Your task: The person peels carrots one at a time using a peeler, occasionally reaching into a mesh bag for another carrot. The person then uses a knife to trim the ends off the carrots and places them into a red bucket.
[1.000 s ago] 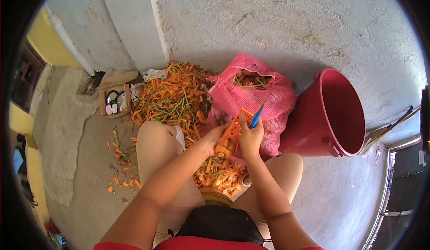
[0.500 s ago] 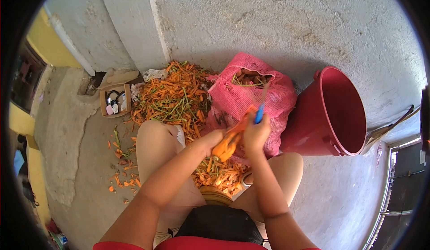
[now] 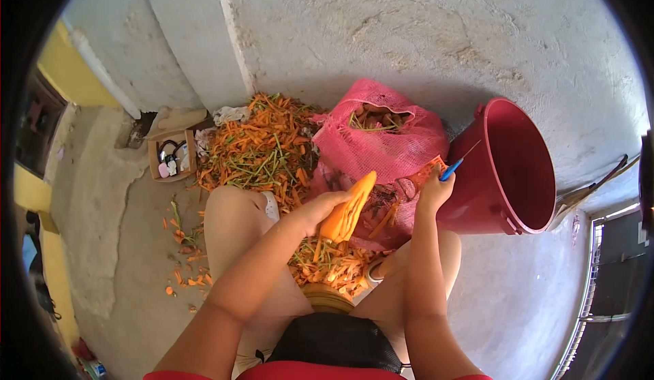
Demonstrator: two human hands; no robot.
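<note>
- A rough, stained grey wall (image 3: pixel 422 25) spans the far side.
- Smooth grey floor (image 3: pixel 504 291) lies to the right, catching pale light.
- At left, a ragged-edged concrete strip (image 3: pixel 95 230) lies beside yellow walling (image 3: pixel 75 73).
- A dark panel (image 3: pixel 613 291) with a pale frame stands at right.

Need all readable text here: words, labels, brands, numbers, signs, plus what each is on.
No legible text.
Pale patch at far right: too small to tell if it's printed.
Blue-and-white item, bottom left: too small and blurred.
Carrot, blue handle, bucket: no lettering visible.
</note>
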